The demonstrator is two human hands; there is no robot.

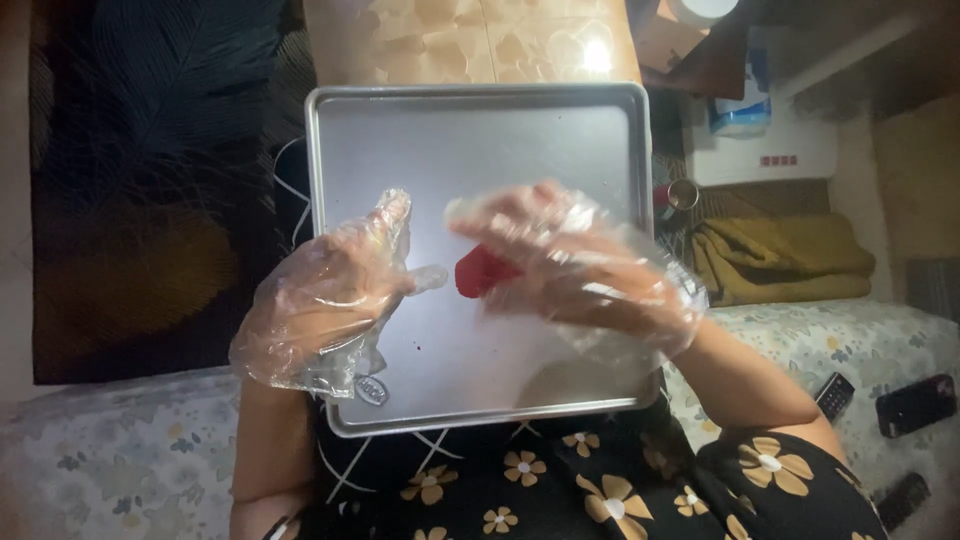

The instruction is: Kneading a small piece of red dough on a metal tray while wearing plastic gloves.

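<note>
Risk noted: soft red lump (480, 271) pinched in gloved right hand (575, 270) over rectangular metal tray (470, 140); left hand (325, 295) open, empty. Loose plastic gloves likely to slip, smear.

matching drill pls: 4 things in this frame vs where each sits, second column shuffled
1 small red lump
2 rectangular silver metal baking tray
3 folded olive-yellow cloth
4 black remote control

A on the floral cover, lower right
B on the person's lap
C at the gloved right hand fingertips, over the tray
D on the floor right of the tray

Pairs: 1-C, 2-B, 3-D, 4-A
</note>
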